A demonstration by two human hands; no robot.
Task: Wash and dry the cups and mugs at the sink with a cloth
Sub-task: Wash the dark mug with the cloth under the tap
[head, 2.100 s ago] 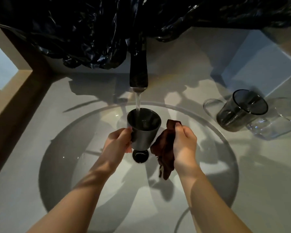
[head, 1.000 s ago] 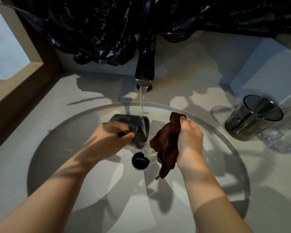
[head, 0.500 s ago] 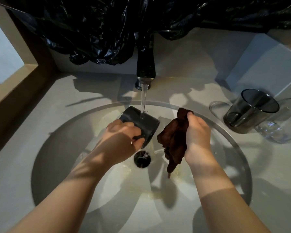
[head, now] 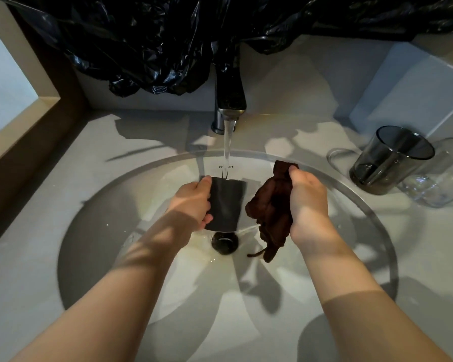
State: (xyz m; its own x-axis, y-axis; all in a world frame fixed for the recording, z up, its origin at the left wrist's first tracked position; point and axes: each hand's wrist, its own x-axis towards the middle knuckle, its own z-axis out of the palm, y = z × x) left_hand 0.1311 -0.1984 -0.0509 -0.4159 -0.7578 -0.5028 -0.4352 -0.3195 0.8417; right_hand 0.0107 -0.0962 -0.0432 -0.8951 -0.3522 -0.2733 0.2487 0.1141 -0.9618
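We are gripping the dark cup (head: 226,202) in the left hand (head: 194,202), fingers curled round its side, holding it under the water stream (head: 229,147) above the sink (head: 102,231) drain (head: 225,242), likely for rinsing. The right hand (head: 307,202) is clenching the brown cloth (head: 270,202) just beside the cup, ready for wiping.

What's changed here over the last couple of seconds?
The left hand, still gripping the cup, tipped it from upright and filling under the stream, so water now runs over its outside. The right hand still holds the cloth, the tap still runs, and the grey glass and clear glass haven't moved.
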